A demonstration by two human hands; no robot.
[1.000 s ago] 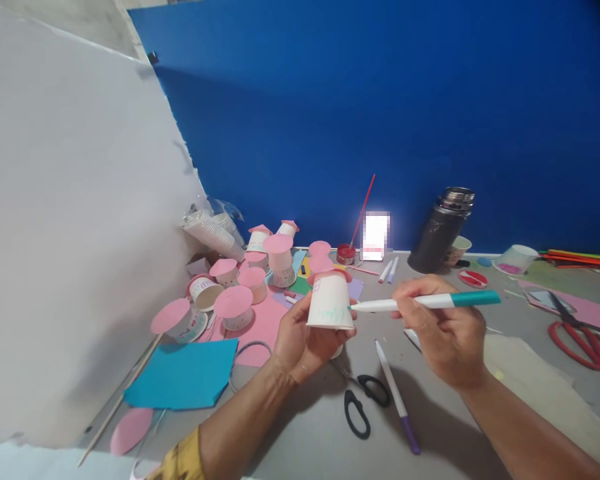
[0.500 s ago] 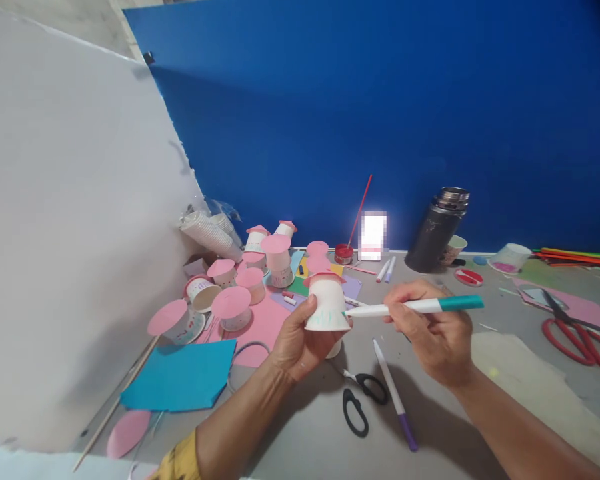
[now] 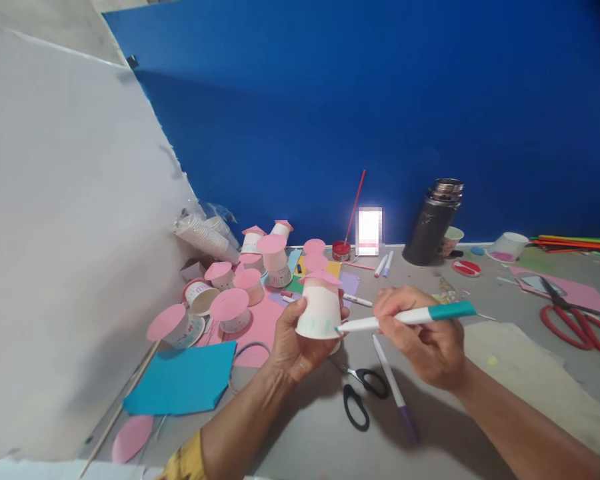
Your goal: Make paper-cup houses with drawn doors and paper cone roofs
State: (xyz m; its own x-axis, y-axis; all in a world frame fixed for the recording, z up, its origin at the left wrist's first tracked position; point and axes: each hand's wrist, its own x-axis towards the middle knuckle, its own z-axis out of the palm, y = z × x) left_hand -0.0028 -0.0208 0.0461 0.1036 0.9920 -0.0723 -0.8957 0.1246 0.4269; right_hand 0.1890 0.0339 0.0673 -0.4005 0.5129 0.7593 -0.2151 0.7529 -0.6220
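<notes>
My left hand is closed around an upside-down white paper cup topped with a pink paper disc. Green strokes run along the cup's lower rim. Between the fingers of my right hand is a white marker with a teal end, its tip touching the cup near the rim. Below the hands lie black-handled scissors, partly covered at the blades, and a white and purple marker. Several cups with pink disc tops stand to the left of my left hand.
A teal paper sheet and a wooden stick lie at left. Stacked paper cups lean at the back. A dark flask stands at back right, with red-handled scissors farther right. A red pot holds a red stick.
The cup has tilted and turned in my left hand, so more of its side faces me. The marker tip has shifted slightly left and down along the rim. The view has shifted slightly.
</notes>
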